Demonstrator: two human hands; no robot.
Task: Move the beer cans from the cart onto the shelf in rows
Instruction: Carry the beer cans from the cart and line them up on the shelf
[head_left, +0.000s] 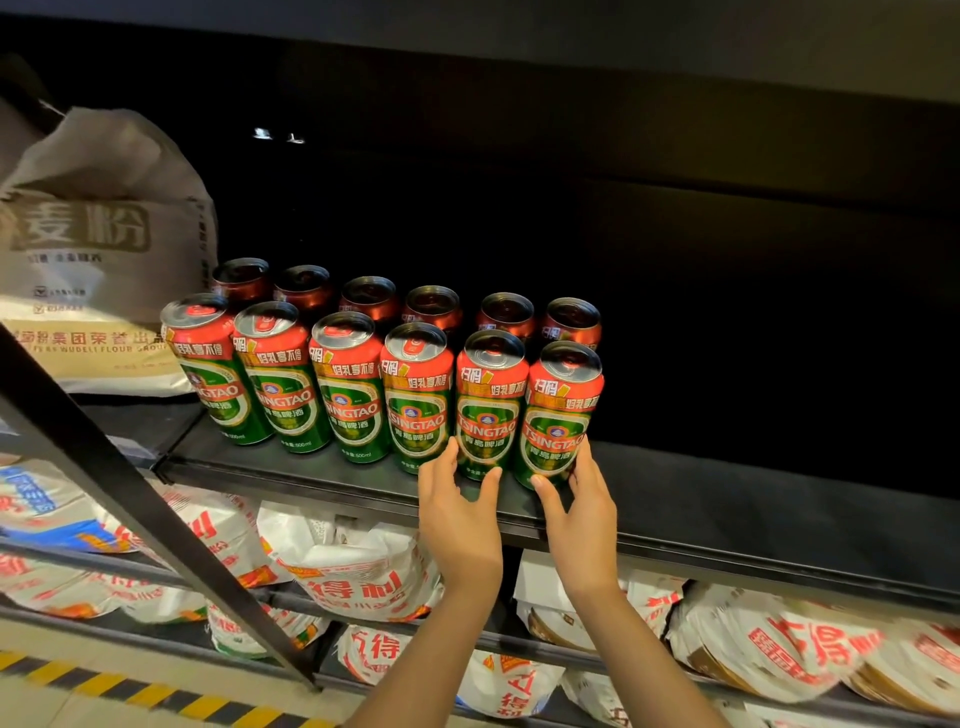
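Two rows of red-and-green beer cans stand upright on the dark shelf (727, 499). The front row holds several cans and a back row of several stands behind it. My left hand (460, 512) holds the base of the second can from the right (491, 402), thumb and fingers on either side of it. My right hand (576, 506) grips the base of the rightmost front can (563, 410) the same way. Both cans rest on the shelf near its front edge. The cart is out of view.
A large flour sack (98, 244) lies on the shelf to the left of the cans. White printed bags (358, 571) fill the lower shelves. A dark diagonal bar (130, 499) crosses the lower left. Bare shelf stretches to the right. Yellow-black floor tape (156, 693) runs below.
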